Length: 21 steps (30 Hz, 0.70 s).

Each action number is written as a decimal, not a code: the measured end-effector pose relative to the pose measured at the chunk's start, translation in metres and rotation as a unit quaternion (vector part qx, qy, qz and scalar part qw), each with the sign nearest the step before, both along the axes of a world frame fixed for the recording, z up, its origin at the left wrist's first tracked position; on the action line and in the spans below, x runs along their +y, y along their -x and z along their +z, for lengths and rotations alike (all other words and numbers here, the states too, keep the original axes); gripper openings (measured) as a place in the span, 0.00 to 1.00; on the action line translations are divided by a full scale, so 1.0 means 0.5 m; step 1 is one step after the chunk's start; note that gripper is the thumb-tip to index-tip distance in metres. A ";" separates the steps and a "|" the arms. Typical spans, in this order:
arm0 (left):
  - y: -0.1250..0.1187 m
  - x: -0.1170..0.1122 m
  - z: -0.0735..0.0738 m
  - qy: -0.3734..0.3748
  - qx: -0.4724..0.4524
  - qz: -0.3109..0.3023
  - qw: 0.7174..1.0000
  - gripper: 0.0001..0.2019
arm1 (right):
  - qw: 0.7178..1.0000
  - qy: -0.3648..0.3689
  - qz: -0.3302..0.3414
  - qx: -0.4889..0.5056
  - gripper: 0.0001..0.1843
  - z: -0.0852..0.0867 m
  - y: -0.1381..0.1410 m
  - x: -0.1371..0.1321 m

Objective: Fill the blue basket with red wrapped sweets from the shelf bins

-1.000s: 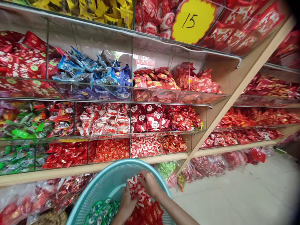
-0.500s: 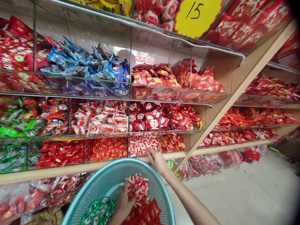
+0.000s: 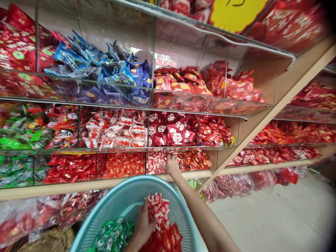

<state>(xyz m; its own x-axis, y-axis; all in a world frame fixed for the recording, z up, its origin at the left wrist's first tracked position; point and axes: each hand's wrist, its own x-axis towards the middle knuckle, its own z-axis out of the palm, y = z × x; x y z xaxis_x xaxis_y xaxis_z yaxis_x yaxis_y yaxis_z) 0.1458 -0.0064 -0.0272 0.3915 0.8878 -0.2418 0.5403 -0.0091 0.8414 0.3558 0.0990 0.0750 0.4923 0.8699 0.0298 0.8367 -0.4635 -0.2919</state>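
My left hand (image 3: 144, 224) is inside a teal plastic basket (image 3: 105, 203), curled against a bunch of red-and-white wrapped candies (image 3: 159, 210). Some of its fingers are hidden behind them. Below that bunch lie red wrapped candies (image 3: 170, 239), and green wrapped candies (image 3: 112, 232) fill the basket's left side. My right hand (image 3: 172, 164) reaches over the far rim into a low shelf bin, fingers spread at the red-and-white candies (image 3: 156, 161) there. I see nothing held in it.
Clear-fronted shelves hold blue packets (image 3: 86, 66), maroon packets (image 3: 177, 134) and red candies (image 3: 70, 168). A yellow price sign (image 3: 236, 15) hangs above. A slanting wooden panel (image 3: 246, 136) borders the bins at right. Bagged goods (image 3: 244, 183) sit below, near the tiled floor (image 3: 262, 217).
My right hand has moved forward from the front edge of the shelf into the red-and-white candy bin, its fingers spreading. My left hand stays at the candies in the basket. The view has shifted slightly.
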 end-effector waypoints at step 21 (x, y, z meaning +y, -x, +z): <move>0.024 0.030 0.035 -0.002 0.024 -0.019 1.000 0.32 | 0.919 -0.336 0.065 0.195 0.14 0.008 -0.103 0.018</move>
<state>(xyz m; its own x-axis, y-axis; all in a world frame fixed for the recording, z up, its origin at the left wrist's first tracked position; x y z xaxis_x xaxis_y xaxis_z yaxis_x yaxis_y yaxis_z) 0.1339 0.0086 -0.0097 0.4129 0.8738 -0.2570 0.5789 -0.0339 0.8147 0.4072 0.1081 0.0790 0.4720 0.7725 0.4248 0.6433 0.0276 -0.7651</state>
